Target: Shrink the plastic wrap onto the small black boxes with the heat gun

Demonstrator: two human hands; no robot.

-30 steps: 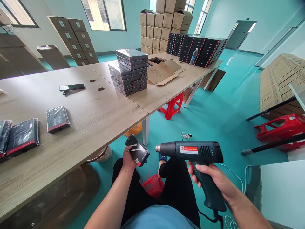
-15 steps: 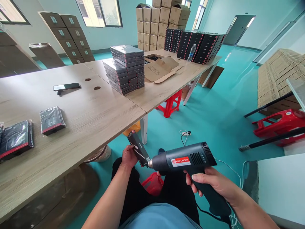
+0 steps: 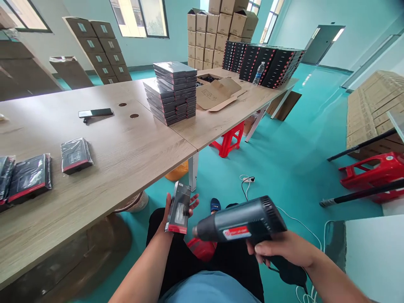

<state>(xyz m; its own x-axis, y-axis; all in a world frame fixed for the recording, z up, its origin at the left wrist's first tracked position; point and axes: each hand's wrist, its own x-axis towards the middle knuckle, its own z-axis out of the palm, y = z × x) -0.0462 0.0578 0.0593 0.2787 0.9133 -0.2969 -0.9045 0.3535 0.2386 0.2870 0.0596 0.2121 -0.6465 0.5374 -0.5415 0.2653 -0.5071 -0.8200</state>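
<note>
My left hand (image 3: 173,210) holds a small black box (image 3: 179,207) with a red edge, wrapped in clear film, upright over my lap. My right hand (image 3: 284,249) grips the handle of a dark heat gun (image 3: 241,223) with a red label. Its nozzle points left toward the lower edge of the box, a short gap apart. Both hands are off the table's near edge, above my black trousers.
A long wooden table (image 3: 126,147) carries wrapped black boxes (image 3: 75,155) at the left, a phone (image 3: 95,112), a tall stack of boxes (image 3: 173,92) and an open carton (image 3: 217,93). Red stools (image 3: 229,139) and a white cable (image 3: 249,181) are on the teal floor. Cardboard cartons (image 3: 217,29) stand behind.
My left hand turned the box from tilted to upright and its fingers loosened. The heat gun dropped a little and its nozzle drew back from the box.
</note>
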